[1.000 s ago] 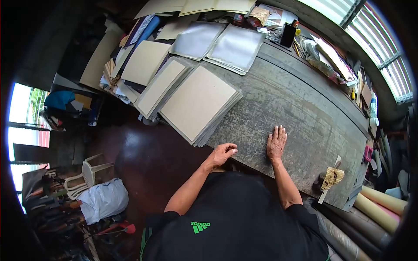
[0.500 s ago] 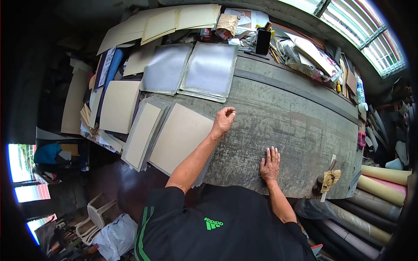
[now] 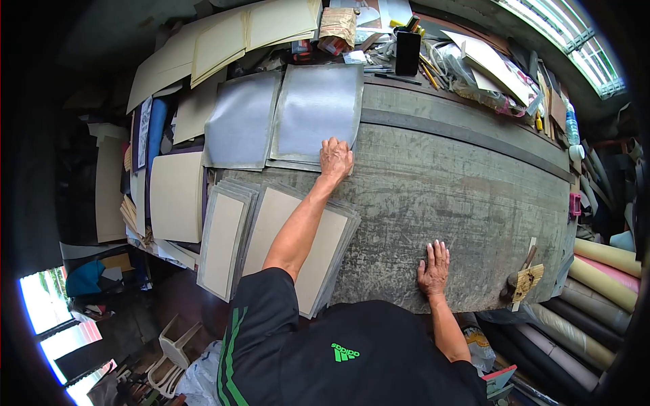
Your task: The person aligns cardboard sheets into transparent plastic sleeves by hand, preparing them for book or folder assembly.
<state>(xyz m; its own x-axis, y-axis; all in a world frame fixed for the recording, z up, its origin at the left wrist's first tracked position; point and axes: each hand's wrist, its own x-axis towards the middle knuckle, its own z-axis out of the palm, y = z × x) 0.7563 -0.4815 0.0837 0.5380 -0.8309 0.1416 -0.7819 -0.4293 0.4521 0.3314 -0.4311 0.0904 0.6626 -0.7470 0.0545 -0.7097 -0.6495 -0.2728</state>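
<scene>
My left hand (image 3: 336, 159) is at the lower right corner of a stack of shiny grey sheets (image 3: 318, 108), its fingers curled closed on the corner of the top sheet; the fingertips are partly hidden. Beside that stack, to the left, lies another shiny grey sheet (image 3: 242, 122). Under my left forearm is a pile of beige boards with grey margins (image 3: 298, 237), and a narrower pile of the same kind (image 3: 222, 243) sits left of it. My right hand (image 3: 434, 267) rests flat on the worn worktable (image 3: 433, 196), fingers stretched out, holding nothing.
A dark flat bar (image 3: 467, 145) crosses the table's far side. A phone-like black slab (image 3: 407, 54) stands upright at the back among pens and clutter. A tool with a yellowish pad (image 3: 527, 283) lies near the right corner. Rolls of material (image 3: 596, 287) are stacked at right.
My left hand has gone from above the bare table by the beige boards to the grey stack's corner. My right hand stays flat on the table. The camera view has shifted slightly.
</scene>
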